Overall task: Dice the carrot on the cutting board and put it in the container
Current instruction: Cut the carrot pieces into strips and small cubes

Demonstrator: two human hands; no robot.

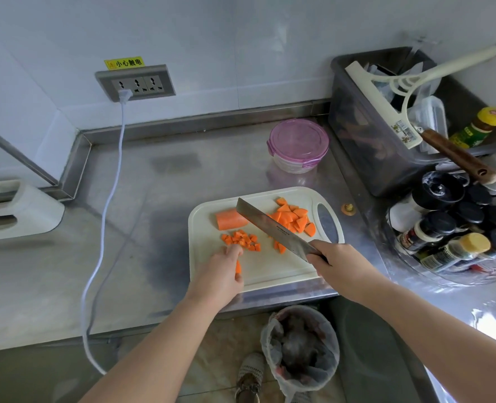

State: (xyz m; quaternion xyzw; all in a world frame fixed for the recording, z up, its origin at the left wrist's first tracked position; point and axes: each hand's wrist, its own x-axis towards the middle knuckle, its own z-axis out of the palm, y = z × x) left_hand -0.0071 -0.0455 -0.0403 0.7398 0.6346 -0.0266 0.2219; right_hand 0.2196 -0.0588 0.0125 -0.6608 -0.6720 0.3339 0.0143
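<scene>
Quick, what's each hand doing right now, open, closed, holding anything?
Left hand: pinching a carrot piece, fingertips at the diced pile.
Right hand: gripping the knife by its handle, blade over the cutting board.

Steel counter [182, 181] brushed, glossy; cutting board [270, 269] matt white plastic; knife [273, 228] blade polished metal

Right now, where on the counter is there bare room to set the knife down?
Bare counter lies left of the cutting board out to the white cord, and behind the board up to the lidded container. Right of the board is crowded: spice jars and grey bin.
</scene>
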